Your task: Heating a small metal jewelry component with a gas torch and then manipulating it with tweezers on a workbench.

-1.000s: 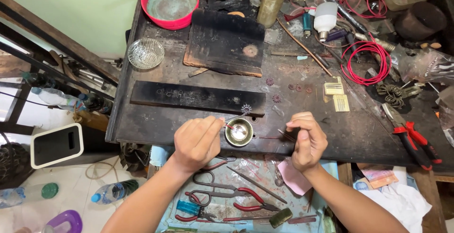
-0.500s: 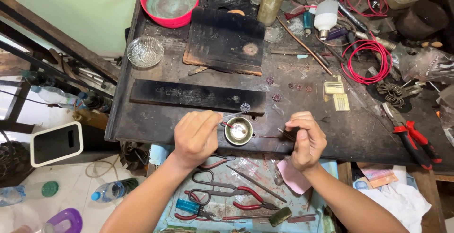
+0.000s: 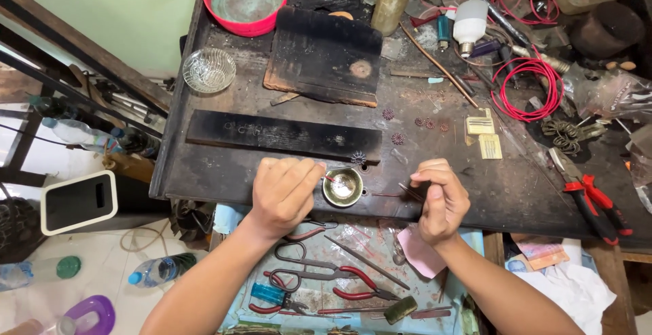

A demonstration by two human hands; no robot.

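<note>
Brass-coloured and shallow, the small metal bowl sat at the near edge of the dark workbench, between the two hands. The left hand was curled almost closed, its fingertips pinching a thin pick-like tool whose tip reached over the bowl's rim; the tool itself was too fine to identify. The right hand was closed into a loose fist just right of the bowl, gripping slim tweezers that pointed toward it.

The step in hand looked like picking or placing something tiny in the bowl, probably one of the small flower-shaped ornaments that lay scattered toward the middle of the benchtop, with another at the edge of the long black strip behind the bowl. The next move would call for steady fingertips and a light touch so the bowl did not slide off the edge.

What lay inside the bowl was lost in glare. The right palm hid most of the tweezers, and the pliers at the right edge were partly cut off by clutter.
</note>
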